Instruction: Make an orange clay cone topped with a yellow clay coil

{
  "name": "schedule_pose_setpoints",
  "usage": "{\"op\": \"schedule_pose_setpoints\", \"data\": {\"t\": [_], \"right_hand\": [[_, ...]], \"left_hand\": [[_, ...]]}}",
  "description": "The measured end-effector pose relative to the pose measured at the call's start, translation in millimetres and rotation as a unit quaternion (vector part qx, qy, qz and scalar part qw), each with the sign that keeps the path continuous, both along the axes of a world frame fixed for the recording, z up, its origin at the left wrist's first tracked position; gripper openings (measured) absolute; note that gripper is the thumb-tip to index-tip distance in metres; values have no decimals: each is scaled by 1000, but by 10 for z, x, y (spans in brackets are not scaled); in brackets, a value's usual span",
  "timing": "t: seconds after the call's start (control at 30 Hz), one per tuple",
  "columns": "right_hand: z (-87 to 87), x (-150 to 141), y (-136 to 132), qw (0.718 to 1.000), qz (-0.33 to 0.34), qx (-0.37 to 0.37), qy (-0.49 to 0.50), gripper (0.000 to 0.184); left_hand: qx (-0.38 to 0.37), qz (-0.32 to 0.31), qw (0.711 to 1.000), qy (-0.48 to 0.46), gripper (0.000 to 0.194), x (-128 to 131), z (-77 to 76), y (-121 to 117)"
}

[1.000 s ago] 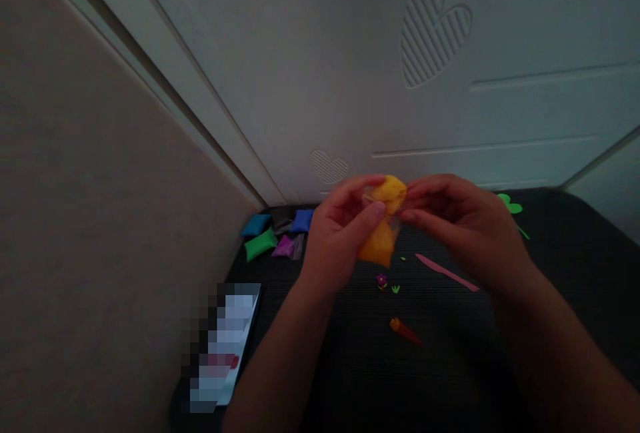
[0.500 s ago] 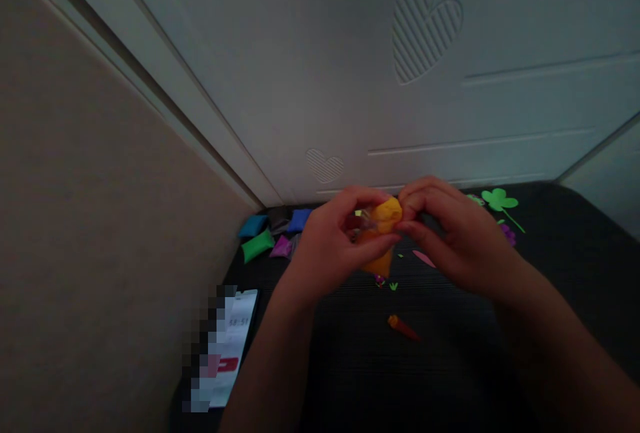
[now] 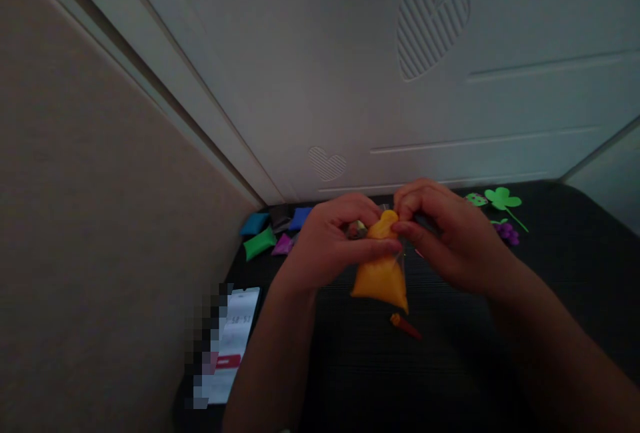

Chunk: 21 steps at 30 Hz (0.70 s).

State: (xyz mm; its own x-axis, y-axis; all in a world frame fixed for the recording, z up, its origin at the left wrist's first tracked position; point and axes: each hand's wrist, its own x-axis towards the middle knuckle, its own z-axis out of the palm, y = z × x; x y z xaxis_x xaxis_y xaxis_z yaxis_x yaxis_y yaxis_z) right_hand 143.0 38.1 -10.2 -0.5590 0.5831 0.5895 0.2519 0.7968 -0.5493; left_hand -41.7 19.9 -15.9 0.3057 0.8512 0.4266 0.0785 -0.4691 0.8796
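Between my hands hangs a clear bag of yellow-orange modelling clay (image 3: 383, 280), its lower end pointing down above the dark table (image 3: 360, 373). My left hand (image 3: 343, 233) is closed on the bag, thumb across its front. A lump of yellow clay (image 3: 386, 223) bulges at the bag's top. My right hand (image 3: 437, 230) pinches at this lump with thumb and fingers; the fingertips partly hide the contact. Just below the bag lies a small red-brown tapered piece with an orange tip (image 3: 406, 326).
Several coloured clay packets, among them a green one (image 3: 260, 244), lie at the back left. A phone (image 3: 235, 346) rests at the left edge. At the back right are a green four-leaf shape (image 3: 503, 198) and a purple cluster (image 3: 507, 233). A white panel (image 3: 280, 73) rises behind.
The bag has turned so its filled part hangs lower and shows more fully in front. The yellow lump looks smaller at the top. Both hands stay close together.
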Motion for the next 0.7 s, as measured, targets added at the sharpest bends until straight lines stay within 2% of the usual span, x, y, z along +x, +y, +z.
{"op": "schedule_pose_setpoints", "data": {"t": [0.13,0.2,0.27,0.33,0.4,0.43,0.5,0.57,0.6,0.67,0.7], "right_hand": [[-6,-6,14,999,-14,-23,28,10],[-13,-3,47,997,-56,-24,45,10],[-19,-6,81,993,-108,-12,51,11],[-22,-17,97,988,-150,-4,48,12],[-21,-34,89,983,-176,-3,48,12],[-20,-40,77,982,-178,-5,54,11],[-15,-40,46,985,-154,-20,76,8],[-5,-18,17,987,-109,-48,108,3],[1,-1,7,987,-90,-57,120,6],[14,33,-3,988,-71,-49,126,15],[19,44,-5,989,-67,-33,124,20]], "left_hand": [[-75,-33,994,-78,14,50,-58,42],[-117,2,984,-134,18,99,-77,57],[-126,72,977,-158,34,144,-77,42],[-114,134,980,-95,55,179,-60,-7],[-101,173,979,36,73,206,-43,-68],[-88,195,972,92,76,216,-40,-90],[-73,212,963,152,63,226,-47,-100],[-84,179,971,133,42,219,-64,-70],[-108,143,980,91,34,210,-69,-47],[-195,37,979,-48,29,192,-67,-9],[-247,-22,960,-127,28,186,-57,-1]]}}
